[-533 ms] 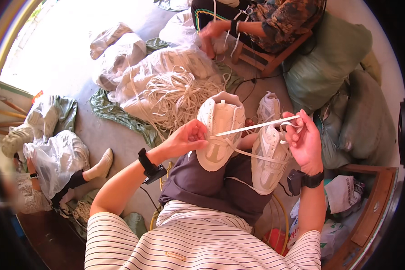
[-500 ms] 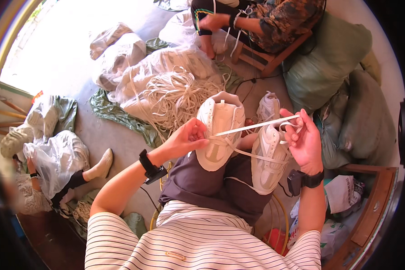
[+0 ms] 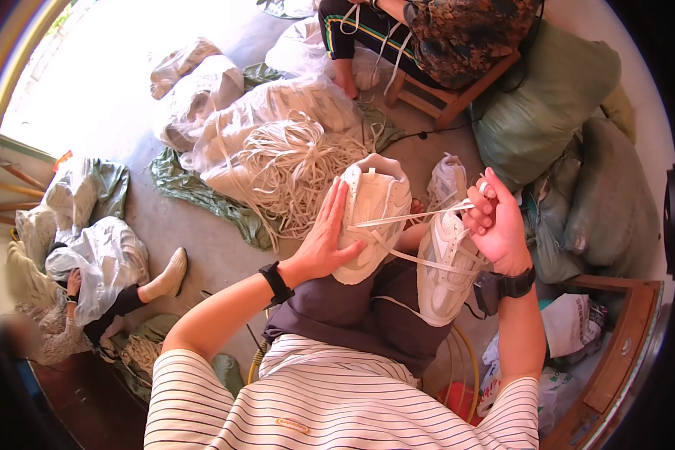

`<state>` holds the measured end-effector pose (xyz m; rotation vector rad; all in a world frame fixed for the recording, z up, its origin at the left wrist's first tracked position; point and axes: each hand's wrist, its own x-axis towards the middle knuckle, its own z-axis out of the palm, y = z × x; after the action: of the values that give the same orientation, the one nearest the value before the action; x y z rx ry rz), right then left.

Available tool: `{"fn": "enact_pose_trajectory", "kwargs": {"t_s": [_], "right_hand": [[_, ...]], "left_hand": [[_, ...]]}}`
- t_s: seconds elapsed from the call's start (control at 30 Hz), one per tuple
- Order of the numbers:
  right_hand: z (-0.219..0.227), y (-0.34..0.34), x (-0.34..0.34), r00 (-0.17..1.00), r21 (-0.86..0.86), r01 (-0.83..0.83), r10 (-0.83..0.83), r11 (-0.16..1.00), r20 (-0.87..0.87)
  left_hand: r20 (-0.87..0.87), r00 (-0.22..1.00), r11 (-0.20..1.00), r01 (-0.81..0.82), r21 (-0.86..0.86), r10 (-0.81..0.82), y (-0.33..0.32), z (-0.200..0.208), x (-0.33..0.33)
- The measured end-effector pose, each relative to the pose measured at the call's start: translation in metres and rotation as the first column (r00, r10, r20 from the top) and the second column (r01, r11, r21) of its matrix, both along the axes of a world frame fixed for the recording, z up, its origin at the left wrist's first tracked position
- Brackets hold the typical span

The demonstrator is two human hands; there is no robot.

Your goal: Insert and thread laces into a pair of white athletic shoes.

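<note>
A beige sneaker (image 3: 373,196) stands toe toward me over my left knee. Along its left side lies my left hand (image 3: 324,238), open, fingers stretched flat and thumb across the toe area. My right hand (image 3: 495,221) is closed round a white shoelace (image 3: 427,215), which runs taut from the front of the sneaker. A second lace strand slants across to another beige sneaker (image 3: 444,281) resting by my right knee, below my right hand. Behind that one a third sneaker (image 3: 448,180) shows in part.
A heap of loose laces (image 3: 292,169) lies on plastic-wrapped bundles ahead. Stuffed green sacks (image 3: 555,105) stand at right, above a wooden drawer frame (image 3: 622,352). A person on a wooden stool (image 3: 442,105) sits ahead; another sits at left near plastic bags (image 3: 101,255).
My left hand has let go of the lace and moved onto the sneaker's side. My right hand has closed further round the lace. The person ahead has raised their hands.
</note>
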<state>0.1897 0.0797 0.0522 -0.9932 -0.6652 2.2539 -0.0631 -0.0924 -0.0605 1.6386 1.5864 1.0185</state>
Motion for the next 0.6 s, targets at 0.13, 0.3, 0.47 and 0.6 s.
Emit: {"fn": "enact_pose_trajectory", "kwargs": {"t_s": [0.13, 0.3, 0.47, 0.6], "right_hand": [[0.001, 0.013, 0.0, 0.999, -0.001, 0.049, -0.049, 0.999, 0.017], [-0.001, 0.027, -0.005, 0.989, 0.057, 0.146, -0.147, 0.988, 0.01], [0.0, 0.026, -0.017, 0.983, 0.028, 0.182, -0.183, 0.983, 0.023], [0.006, 0.032, -0.017, 0.988, 0.027, 0.154, -0.155, 0.988, 0.021]], "left_hand": [[0.016, 1.0, 1.0, 0.016, 0.001, -0.016, 0.003, -0.002, 0.001], [0.019, 1.0, 1.0, 0.017, -0.012, -0.017, 0.005, 0.001, 0.0], [0.046, 0.999, 1.0, 0.023, -0.019, -0.022, 0.004, 0.002, -0.006], [0.054, 0.998, 1.0, 0.025, -0.011, -0.024, 0.003, 0.0, -0.009]]}}
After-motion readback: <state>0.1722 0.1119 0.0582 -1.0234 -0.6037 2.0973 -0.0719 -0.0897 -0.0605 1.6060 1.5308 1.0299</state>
